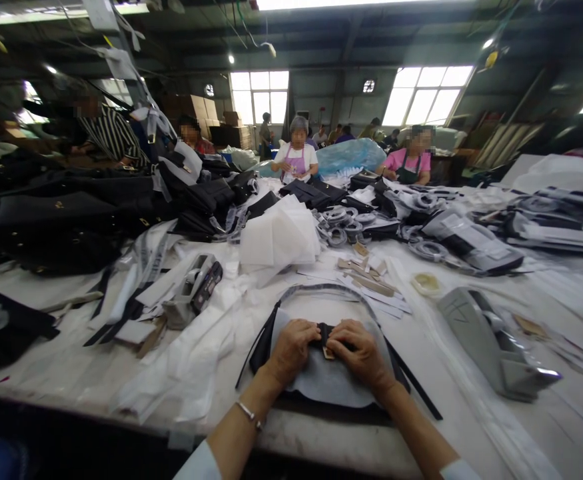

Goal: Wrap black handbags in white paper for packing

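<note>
A black handbag lies on the worktable in front of me, with a pale grey-white sheet over its face. Its handle, wrapped in clear film, arches away from me. At the bag's middle, my left hand pinches the left side of a short black tab. From the other side, my right hand has its fingers closed on the same tab. A small tan piece shows under the right fingertips; the fingers hide most of it. Thin black straps stick out at the bag's sides.
Grey tape dispensers stand left and right. White sheets and cardboard scraps lie behind the bag. Black bags are heaped at left. Film-wrapped handles lie farther back. Several people work across the table.
</note>
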The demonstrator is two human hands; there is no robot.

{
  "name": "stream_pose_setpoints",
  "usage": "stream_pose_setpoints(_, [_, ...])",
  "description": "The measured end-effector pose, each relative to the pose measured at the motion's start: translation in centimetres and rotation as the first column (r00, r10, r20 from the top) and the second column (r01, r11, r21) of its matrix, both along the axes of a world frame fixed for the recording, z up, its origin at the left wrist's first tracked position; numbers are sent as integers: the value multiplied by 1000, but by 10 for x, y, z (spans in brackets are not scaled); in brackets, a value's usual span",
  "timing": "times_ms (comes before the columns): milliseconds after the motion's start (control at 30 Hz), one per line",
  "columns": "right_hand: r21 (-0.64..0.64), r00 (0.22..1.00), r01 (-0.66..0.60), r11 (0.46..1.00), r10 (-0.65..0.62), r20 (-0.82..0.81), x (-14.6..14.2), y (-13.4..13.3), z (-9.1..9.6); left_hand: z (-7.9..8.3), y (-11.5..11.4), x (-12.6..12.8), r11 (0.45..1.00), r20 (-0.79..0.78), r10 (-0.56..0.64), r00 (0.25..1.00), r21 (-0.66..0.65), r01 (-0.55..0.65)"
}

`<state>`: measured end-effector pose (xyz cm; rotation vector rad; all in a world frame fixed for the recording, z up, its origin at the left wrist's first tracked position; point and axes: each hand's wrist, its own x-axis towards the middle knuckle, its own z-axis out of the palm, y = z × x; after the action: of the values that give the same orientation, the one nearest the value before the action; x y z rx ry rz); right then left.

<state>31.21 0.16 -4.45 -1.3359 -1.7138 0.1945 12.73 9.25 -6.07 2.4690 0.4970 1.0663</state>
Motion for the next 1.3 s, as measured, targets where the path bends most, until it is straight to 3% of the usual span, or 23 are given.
stream_pose_setpoints(300, [-107,998,-60,992,57,-27,5,3,-6,14,-8,-8,1000,75,7,997,15,-8])
stream_pose_setpoints(400, [-147,998,-69,987,67,-18,4,3,-3,16,-13,-11,998,75,-42,996,57,37])
stream_pose_setpoints(600, [-215,997,-81,973,77,-30,3,3,1,17,-19,-11,978,-41,-174,984,110,177])
stream_pose_setpoints(767, [-209,996,-85,974,83,-19,3,4,-1,39,-26,-14,950,-243,-279,929,68,303])
stream_pose_setpoints(900, [-214,997,-83,973,80,-25,3,3,0,54,-44,-27,960,-487,-233,842,23,279])
stream_pose_setpoints(1133, [-263,993,-81,961,100,60,0,3,9,35,-68,-42,987,-504,-64,861,94,128])
stream_pose_setpoints(1300, [-316,987,-98,944,132,89,3,-5,16,35,-66,-38,988,-538,-78,839,68,136])
